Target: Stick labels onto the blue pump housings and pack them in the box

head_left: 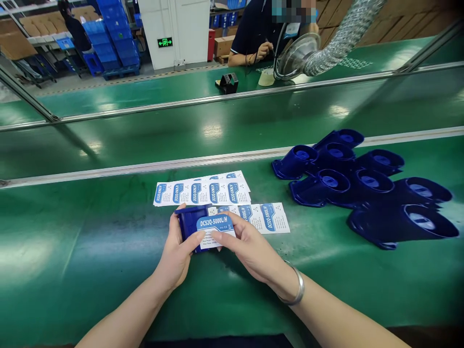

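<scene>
The left hand [176,256] clamps the blue plastic part [190,223] near the middle of the green bench [119,261], its fingers wrapped around the left side and its thumb reaching across the front to the lower left of the white-and-blue label [216,223]. The label, reading "DC52Q-5000L/H", lies over the right side of the part, between the two thumbs. The right hand [255,249] has its fingers closed on the label's right side: the thumb presses the face just beside the left thumb, and the index finger is at the upper right edge. The other right fingertips are mostly hidden behind.

Just beyond the hands lie a stack of label sheets [203,192] and, to its near right, a label strip [277,218], partly behind the right hand. Blue housings [333,181] with round openings are grouped on the right. At the far side, a person [250,36] sits near a metallic duct [344,41].
</scene>
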`<state>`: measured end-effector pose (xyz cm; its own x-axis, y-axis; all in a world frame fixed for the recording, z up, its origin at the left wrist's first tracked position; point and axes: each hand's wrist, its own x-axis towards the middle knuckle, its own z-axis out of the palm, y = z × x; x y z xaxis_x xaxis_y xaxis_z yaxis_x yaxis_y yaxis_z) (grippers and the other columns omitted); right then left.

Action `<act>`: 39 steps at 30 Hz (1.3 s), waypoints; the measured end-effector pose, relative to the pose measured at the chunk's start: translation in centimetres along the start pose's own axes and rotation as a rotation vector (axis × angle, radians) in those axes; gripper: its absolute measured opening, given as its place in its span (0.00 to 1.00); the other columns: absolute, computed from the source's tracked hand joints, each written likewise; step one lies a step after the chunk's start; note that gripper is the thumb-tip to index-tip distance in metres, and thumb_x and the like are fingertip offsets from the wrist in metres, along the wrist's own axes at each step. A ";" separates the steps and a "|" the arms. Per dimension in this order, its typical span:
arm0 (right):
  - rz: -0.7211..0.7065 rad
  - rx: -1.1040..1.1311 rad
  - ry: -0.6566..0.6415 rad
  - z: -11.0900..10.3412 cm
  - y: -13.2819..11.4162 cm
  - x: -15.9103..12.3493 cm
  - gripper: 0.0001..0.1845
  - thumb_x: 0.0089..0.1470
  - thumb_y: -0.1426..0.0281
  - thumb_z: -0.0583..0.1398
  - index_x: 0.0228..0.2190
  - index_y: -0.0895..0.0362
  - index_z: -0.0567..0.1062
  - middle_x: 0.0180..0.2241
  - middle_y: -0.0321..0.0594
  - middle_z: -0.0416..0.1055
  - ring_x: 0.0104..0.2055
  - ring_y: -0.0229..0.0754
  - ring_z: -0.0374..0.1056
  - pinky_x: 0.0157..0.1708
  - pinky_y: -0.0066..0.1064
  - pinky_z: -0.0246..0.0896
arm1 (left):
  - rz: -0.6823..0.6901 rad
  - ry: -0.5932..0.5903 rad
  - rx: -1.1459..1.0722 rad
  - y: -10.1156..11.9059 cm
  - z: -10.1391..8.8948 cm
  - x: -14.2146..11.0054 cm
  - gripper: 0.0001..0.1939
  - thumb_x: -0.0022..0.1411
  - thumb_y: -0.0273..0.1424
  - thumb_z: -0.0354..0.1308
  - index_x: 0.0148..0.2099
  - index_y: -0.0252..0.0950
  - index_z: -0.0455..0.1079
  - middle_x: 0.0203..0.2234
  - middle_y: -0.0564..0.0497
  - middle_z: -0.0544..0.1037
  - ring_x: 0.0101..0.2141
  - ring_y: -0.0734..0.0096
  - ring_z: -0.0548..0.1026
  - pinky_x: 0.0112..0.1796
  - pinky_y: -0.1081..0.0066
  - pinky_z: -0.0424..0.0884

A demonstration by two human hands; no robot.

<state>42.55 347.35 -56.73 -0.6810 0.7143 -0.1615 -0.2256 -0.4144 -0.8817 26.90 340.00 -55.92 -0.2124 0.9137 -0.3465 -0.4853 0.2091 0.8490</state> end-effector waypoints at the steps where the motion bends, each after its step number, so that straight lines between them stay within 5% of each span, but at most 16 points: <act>1: -0.008 0.017 0.000 -0.1 -0.3 0.2 0.16 0.57 0.60 0.69 0.42 0.55 0.74 0.38 0.36 0.71 0.37 0.37 0.64 0.34 0.28 0.62 | -0.016 -0.029 -0.015 0.1 0.1 -0.1 0.46 0.59 0.33 0.69 0.71 0.47 0.46 0.64 0.43 0.66 0.59 0.51 0.69 0.56 0.56 0.71; 6: -0.072 0.032 -0.021 -0.6 -1.2 0.5 0.13 0.58 0.61 0.68 0.39 0.56 0.74 0.34 0.35 0.69 0.34 0.36 0.63 0.32 0.26 0.61 | 0.033 -0.094 -0.048 -0.1 0.3 -0.4 0.61 0.49 0.28 0.75 0.73 0.49 0.38 0.64 0.42 0.67 0.59 0.49 0.70 0.59 0.52 0.66; 10: -0.142 -0.050 -0.040 -0.9 -1.1 0.5 0.14 0.62 0.59 0.64 0.43 0.55 0.71 0.36 0.37 0.70 0.37 0.38 0.66 0.36 0.29 0.65 | 0.069 -0.084 -0.068 -0.5 0.0 -0.1 0.47 0.58 0.37 0.70 0.72 0.46 0.49 0.63 0.41 0.68 0.60 0.47 0.69 0.59 0.51 0.66; 17: -0.291 -0.408 0.158 -1.5 -1.7 0.4 0.14 0.64 0.57 0.61 0.41 0.54 0.71 0.35 0.37 0.69 0.37 0.40 0.66 0.37 0.32 0.63 | 0.052 -0.021 -0.091 -0.6 -0.7 0.1 0.30 0.63 0.38 0.66 0.65 0.46 0.64 0.58 0.45 0.74 0.60 0.51 0.70 0.59 0.54 0.67; 21: -0.425 -0.621 0.142 -1.4 -2.0 0.1 0.16 0.66 0.57 0.58 0.31 0.55 0.67 0.29 0.34 0.65 0.31 0.38 0.62 0.32 0.31 0.57 | 0.045 -0.038 -0.115 -0.6 -0.7 -0.2 0.31 0.60 0.37 0.68 0.63 0.44 0.65 0.56 0.44 0.76 0.58 0.49 0.71 0.58 0.53 0.68; 27: -0.619 -0.722 0.134 -1.1 -1.9 -0.4 0.15 0.66 0.60 0.57 0.30 0.55 0.64 0.28 0.33 0.62 0.30 0.38 0.59 0.32 0.32 0.55 | 0.058 -0.044 -0.110 -0.8 -0.9 -0.1 0.34 0.56 0.37 0.71 0.62 0.41 0.66 0.52 0.42 0.78 0.56 0.47 0.73 0.57 0.52 0.69; 39: -0.703 -0.800 0.164 -0.9 -1.9 -0.7 0.17 0.68 0.72 0.54 0.26 0.54 0.59 0.24 0.34 0.57 0.27 0.39 0.56 0.29 0.34 0.50 | 0.017 -0.047 -0.098 -0.9 -0.9 0.1 0.35 0.51 0.34 0.74 0.60 0.39 0.68 0.52 0.41 0.78 0.56 0.46 0.73 0.57 0.52 0.70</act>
<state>44.08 348.11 -55.31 -0.4610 0.7403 0.4893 0.0317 0.5648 -0.8246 26.57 339.61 -57.02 -0.1825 0.9325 -0.3117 -0.5633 0.1607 0.8105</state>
